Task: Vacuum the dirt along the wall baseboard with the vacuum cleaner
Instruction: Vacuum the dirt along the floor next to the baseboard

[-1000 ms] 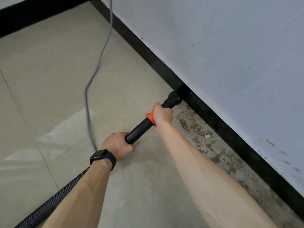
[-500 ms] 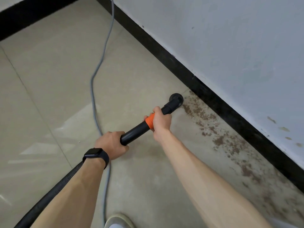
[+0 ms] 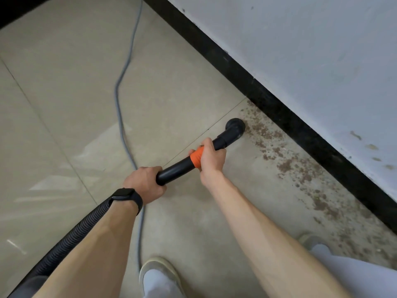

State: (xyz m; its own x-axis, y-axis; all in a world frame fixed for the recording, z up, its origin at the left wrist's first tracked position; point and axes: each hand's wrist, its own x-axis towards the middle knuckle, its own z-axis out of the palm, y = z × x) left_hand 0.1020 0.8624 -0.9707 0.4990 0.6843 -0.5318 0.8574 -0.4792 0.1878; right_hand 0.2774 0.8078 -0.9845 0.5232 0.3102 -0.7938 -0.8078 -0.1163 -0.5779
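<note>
Vacuum wand [image 3: 176,168] gripped by left hand [image 3: 146,183]; right hand [image 3: 212,158] grips orange collar [image 3: 196,158].

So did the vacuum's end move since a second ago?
Yes. The nozzle pulled back from the baseboard and now sits at the edge of the dirt. The left hand and right hand kept their grip on the tube.

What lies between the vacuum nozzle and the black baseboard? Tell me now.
Only brown dirt scattered on the floor, seen in the head view: it fills the stretch from the nozzle to the baseboard.
</note>
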